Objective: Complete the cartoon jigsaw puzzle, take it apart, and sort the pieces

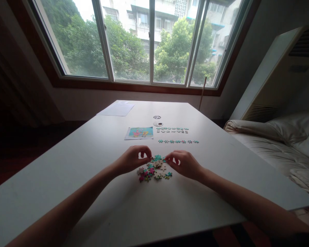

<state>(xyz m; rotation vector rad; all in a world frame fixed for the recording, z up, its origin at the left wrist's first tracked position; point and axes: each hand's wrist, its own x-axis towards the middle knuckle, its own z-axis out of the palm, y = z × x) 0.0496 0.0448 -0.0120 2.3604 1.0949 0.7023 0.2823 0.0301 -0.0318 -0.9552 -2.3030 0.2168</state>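
A loose heap of jigsaw puzzle pieces (157,164), teal, pink and bare cardboard, lies on the white table (105,206) between my hands. My left hand (134,158) is at the heap's upper left edge, thumb and forefinger pinched on a small puzzle piece, mostly hidden by the fingertips. From the other side my right hand (184,164) pinches a teal puzzle piece (164,160) at the heap's upper right. Beyond the hands, a row of separate puzzle pieces (178,141) runs to the right, with two tighter rows of pieces (172,129) behind it.
A colourful cartoon picture sheet (139,133) lies left of the rows. Behind are a round ring-like item (158,124) and a dark-patterned disc (157,117). White paper (115,109) rests at the far left. A padded sofa (267,144) stands to the right.
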